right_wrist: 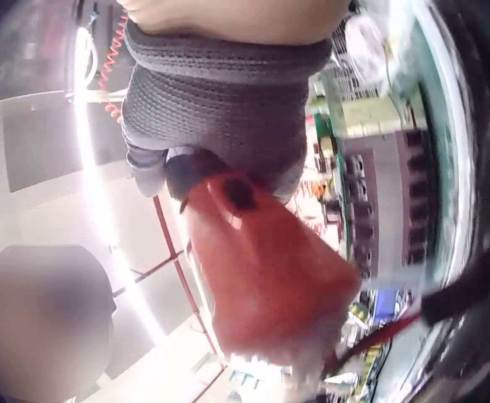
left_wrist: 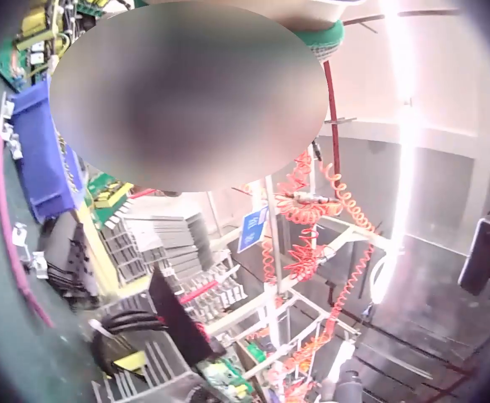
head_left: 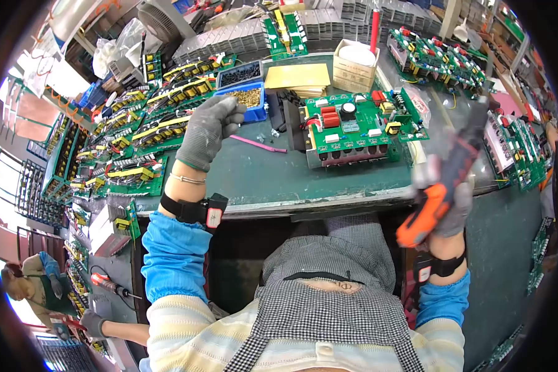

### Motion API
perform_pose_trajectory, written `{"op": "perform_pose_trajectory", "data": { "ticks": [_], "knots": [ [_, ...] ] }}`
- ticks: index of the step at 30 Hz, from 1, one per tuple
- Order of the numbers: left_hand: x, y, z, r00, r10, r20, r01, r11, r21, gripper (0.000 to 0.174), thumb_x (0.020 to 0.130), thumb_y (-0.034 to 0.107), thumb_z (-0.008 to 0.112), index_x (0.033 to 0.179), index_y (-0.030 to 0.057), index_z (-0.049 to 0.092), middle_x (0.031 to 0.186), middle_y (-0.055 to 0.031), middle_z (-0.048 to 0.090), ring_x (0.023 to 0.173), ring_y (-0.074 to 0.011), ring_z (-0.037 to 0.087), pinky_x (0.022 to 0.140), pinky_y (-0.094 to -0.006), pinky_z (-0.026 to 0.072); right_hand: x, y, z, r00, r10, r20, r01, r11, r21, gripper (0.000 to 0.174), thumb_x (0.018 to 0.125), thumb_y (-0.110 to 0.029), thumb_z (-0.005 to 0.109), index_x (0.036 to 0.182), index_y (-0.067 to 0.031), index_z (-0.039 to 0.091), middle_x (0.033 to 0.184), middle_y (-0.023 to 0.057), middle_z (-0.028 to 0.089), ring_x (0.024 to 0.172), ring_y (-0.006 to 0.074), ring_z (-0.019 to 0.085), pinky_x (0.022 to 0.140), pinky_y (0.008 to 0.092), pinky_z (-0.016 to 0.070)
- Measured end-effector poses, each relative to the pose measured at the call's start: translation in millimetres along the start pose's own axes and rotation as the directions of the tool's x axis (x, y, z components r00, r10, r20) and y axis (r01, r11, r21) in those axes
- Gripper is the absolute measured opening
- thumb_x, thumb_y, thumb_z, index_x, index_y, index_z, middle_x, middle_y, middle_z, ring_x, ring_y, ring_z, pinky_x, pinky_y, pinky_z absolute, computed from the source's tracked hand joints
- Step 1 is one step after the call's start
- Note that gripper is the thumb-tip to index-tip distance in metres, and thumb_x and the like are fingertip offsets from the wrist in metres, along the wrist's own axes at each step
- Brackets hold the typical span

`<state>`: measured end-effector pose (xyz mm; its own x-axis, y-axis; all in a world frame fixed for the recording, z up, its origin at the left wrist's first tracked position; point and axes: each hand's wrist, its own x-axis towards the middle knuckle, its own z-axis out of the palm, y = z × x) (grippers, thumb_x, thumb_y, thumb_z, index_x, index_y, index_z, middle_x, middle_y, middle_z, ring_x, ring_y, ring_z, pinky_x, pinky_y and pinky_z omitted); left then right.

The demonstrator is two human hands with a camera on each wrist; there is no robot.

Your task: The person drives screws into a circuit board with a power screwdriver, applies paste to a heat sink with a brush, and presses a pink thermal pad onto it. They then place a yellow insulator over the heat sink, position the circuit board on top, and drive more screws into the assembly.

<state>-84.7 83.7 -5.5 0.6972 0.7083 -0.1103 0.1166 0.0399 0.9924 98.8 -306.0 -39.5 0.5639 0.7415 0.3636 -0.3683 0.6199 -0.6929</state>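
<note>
My gloved right hand (head_left: 457, 211) grips an orange-and-black power screwdriver (head_left: 429, 214), blurred and raised at the right of the bench's front edge. In the right wrist view its orange body (right_wrist: 262, 260) sticks out below the grey glove (right_wrist: 220, 109). My gloved left hand (head_left: 209, 127) hovers with bent fingers beside a blue bin (head_left: 254, 113) of brass-coloured screws (head_left: 245, 98); what lies inside those fingers is hidden. Between the hands, a green circuit board (head_left: 359, 129) sits over a heat sink (head_left: 353, 156) on the bench. The left wrist view does not show the left hand.
Many circuit boards (head_left: 180, 93) with yellow parts crowd the left side. A bin of black pieces (head_left: 239, 74), yellow sheets (head_left: 297, 77) and a box (head_left: 355, 65) stand behind. A pink strip (head_left: 258, 144) lies on the bench (head_left: 248, 177). Another person (head_left: 34, 285) works at far left.
</note>
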Motion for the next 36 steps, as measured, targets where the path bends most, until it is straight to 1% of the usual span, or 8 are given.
{"op": "perform_pose_trajectory", "data": {
  "ticks": [4, 7, 13, 19, 22, 25, 31, 36],
  "knots": [
    [-17.5, 24.4, 20.2, 0.992, 0.06, 0.114, -0.034, 0.975, -0.217, 0.022, 0.101, 0.02, 0.057, 0.112, 0.0017, 0.064, 0.098, -0.0059, 0.071, 0.077, -0.0097, 0.064, 0.061, -0.0192, 0.0523, 3.1, 22.3, 42.0, 0.883, 0.445, 0.146, -0.445, 0.895, -0.035, 0.096, 0.081, -0.018, 0.074, 0.159, -0.0123, 0.018, 0.108, 0.0159, 0.063, 0.094, 0.0323, 0.07, 0.077, 0.0399, 0.0608],
    [-24.4, 30.9, 31.9, 0.97, 0.022, 0.24, 0.067, 0.932, -0.357, 0.023, 0.102, 0.02, 0.055, 0.112, 0.0008, 0.064, 0.099, -0.0084, 0.071, 0.078, -0.0143, 0.066, 0.062, -0.0226, 0.0534, 2.4, 41.9, 59.7, 0.768, 0.618, 0.171, -0.566, 0.778, -0.272, 0.092, 0.086, -0.012, 0.072, 0.159, -0.0075, 0.015, 0.098, 0.0153, 0.065, 0.09, 0.0233, 0.07, 0.078, 0.0388, 0.0604],
    [-45.8, 33.1, 58.9, 0.894, 0.038, 0.446, 0.109, 0.948, -0.3, 0.025, 0.102, 0.02, 0.054, 0.112, -0.0017, 0.063, 0.096, -0.0102, 0.069, 0.079, -0.016, 0.066, 0.06, -0.025, 0.0513, -1.2, 48.5, 49.9, 0.743, 0.662, 0.101, -0.553, 0.692, -0.465, 0.053, 0.09, -0.02, 0.071, 0.133, 0.0005, 0.046, 0.095, 0.0107, 0.064, 0.085, 0.0152, 0.068, 0.072, 0.0327, 0.0569],
    [-46.7, 33.9, 84.8, 0.902, 0.021, 0.432, 0.124, 0.944, -0.306, 0.027, 0.102, 0.02, 0.055, 0.113, -0.0038, 0.063, 0.098, -0.0149, 0.071, 0.072, -0.0165, 0.066, 0.061, -0.0252, 0.054, -14.9, 46.9, 36.0, 0.856, 0.509, 0.093, -0.27, 0.593, -0.759, 0.063, 0.087, -0.032, 0.075, 0.131, 0.0026, 0.046, 0.099, 0.0174, 0.064, 0.089, 0.0274, 0.067, 0.081, 0.0389, 0.0532],
    [-43.1, 28.1, 92.9, 0.909, -0.01, 0.416, 0.135, 0.953, -0.273, 0.027, 0.103, 0.02, 0.054, 0.112, -0.004, 0.063, 0.097, -0.0163, 0.071, 0.072, -0.0168, 0.066, 0.061, -0.0248, 0.0539, -22.1, 44.5, 35.9, 0.859, 0.512, 0.016, -0.338, 0.591, -0.733, 0.066, 0.087, -0.035, 0.075, 0.132, 0.0033, 0.045, 0.101, 0.0203, 0.064, 0.093, 0.0327, 0.066, 0.084, 0.0416, 0.0515],
    [-47.3, 29.0, 102.3, 0.891, -0.018, 0.454, 0.133, 0.965, -0.224, 0.028, 0.103, 0.019, 0.053, 0.113, -0.0051, 0.062, 0.095, -0.0158, 0.07, 0.072, -0.0163, 0.066, 0.062, -0.0249, 0.0539, -31.8, 52.3, 29.7, 0.9, 0.433, 0.037, -0.263, 0.61, -0.747, 0.057, 0.088, -0.025, 0.073, 0.132, -0.0009, 0.047, 0.084, 0.0061, 0.064, 0.071, 0.0138, 0.061, 0.067, 0.0316, 0.0509],
    [-59.4, 27.8, 116.3, 0.887, -0.065, 0.456, 0.116, 0.99, -0.085, 0.03, 0.102, 0.02, 0.056, 0.118, -0.0051, 0.061, 0.092, -0.0115, 0.068, 0.069, -0.0149, 0.062, 0.062, -0.0247, 0.0524, -46.7, 47.1, 31.1, 0.818, 0.573, -0.048, -0.482, 0.637, -0.601, 0.056, 0.089, -0.025, 0.072, 0.133, -0.0007, 0.047, 0.088, 0.0066, 0.064, 0.073, 0.014, 0.062, 0.068, 0.0318, 0.052],
    [-64.7, 21.9, 126.8, 0.906, -0.115, 0.409, 0.117, 0.993, 0.018, 0.029, 0.102, 0.021, 0.058, 0.117, -0.0035, 0.061, 0.095, -0.01, 0.068, 0.071, -0.0127, 0.061, 0.065, -0.0234, 0.0515, -67.0, 62.0, 26.9, 0.847, 0.532, -0.009, -0.476, 0.75, -0.46, 0.056, 0.091, -0.024, 0.07, 0.135, -0.0008, 0.045, 0.1, 0.0072, 0.061, 0.082, 0.0136, 0.062, 0.073, 0.0314, 0.0524]
  ]
}}
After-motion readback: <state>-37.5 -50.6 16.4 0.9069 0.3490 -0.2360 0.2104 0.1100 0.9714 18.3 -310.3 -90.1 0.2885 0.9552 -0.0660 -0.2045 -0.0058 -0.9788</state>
